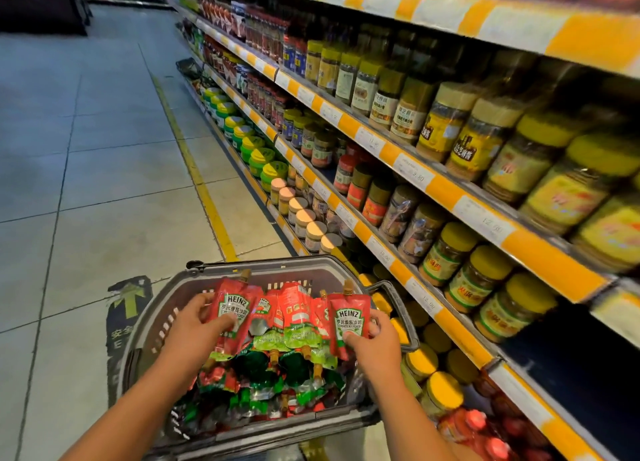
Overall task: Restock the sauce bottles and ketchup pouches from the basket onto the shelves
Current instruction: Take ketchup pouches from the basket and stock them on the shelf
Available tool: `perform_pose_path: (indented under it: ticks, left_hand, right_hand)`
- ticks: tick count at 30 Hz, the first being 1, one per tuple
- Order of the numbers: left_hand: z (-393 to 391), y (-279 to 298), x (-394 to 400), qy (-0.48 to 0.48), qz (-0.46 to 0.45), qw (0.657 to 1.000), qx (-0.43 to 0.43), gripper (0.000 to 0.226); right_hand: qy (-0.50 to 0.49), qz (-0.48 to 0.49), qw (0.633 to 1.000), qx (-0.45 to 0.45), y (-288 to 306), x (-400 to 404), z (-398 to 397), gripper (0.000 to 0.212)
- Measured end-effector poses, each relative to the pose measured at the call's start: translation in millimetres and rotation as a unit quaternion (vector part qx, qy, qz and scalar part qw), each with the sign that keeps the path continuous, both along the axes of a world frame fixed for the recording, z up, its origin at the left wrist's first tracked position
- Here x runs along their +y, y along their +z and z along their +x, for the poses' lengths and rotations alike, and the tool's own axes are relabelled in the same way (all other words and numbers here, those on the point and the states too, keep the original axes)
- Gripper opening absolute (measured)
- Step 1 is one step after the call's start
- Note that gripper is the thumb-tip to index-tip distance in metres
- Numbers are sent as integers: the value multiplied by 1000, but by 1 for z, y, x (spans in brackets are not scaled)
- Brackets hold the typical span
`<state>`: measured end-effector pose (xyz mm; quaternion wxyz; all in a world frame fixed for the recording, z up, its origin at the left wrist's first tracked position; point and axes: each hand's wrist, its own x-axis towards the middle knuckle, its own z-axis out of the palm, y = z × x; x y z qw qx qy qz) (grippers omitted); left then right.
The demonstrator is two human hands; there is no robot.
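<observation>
- The left hand is gripping the leftmost Heinz ketchup pouch, thumb pressing on its printed front and fingers curling behind its left edge; the pouch is standing upright at the far side of the grey shopping basket, spout cap pointing up.
- Between the two hands, a fan of further ketchup pouches is leaning together, and more are lying jumbled in the basket below; as I judge it, lifting both ends at once is risking the middle ones slipping out and dropping back or over the rim.
- The right hand is pinching the rightmost Heinz pouch along its right edge, thumb on the label's lower part, fingers behind.
- The basket handle is lying just beside the right hand; a pouch or sleeve could be catching on it during the lift.
- The shelves of jars are standing to the right, well apart from the pouches; swinging a loose handful across is likely risking knocking the yellow-lidded jars nearest the basket.
</observation>
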<state>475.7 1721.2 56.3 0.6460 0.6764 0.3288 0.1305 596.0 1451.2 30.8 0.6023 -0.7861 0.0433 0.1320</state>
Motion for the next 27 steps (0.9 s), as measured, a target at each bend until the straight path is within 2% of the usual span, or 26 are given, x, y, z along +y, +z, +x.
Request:
perform_pose_path:
  ticks: [4, 12, 15, 21, 27]
  left_hand:
    - [6, 31, -25, -40, 6, 999, -17, 30]
    - [21, 86, -88, -133, -26, 989, -53, 48]
    - [25, 104, -116, -179, -29, 981, -66, 48]
    - [35, 139, -181, -282, -28, 954, -92, 44]
    - [38, 179, -259, -381, -35, 915, -127, 39]
  right_hand:
    - [-25, 38, 999, -7, 22, -22, -17, 44]
    - [-92, 79, 992, -26, 61, -82, -55, 35]
    - [-115, 87, 988, -47, 83, -115, -68, 34]
    - [-171, 65, 977, -111, 147, -201, -92, 35]
    - [-218, 87, 960, -150, 207, -271, -118, 34]
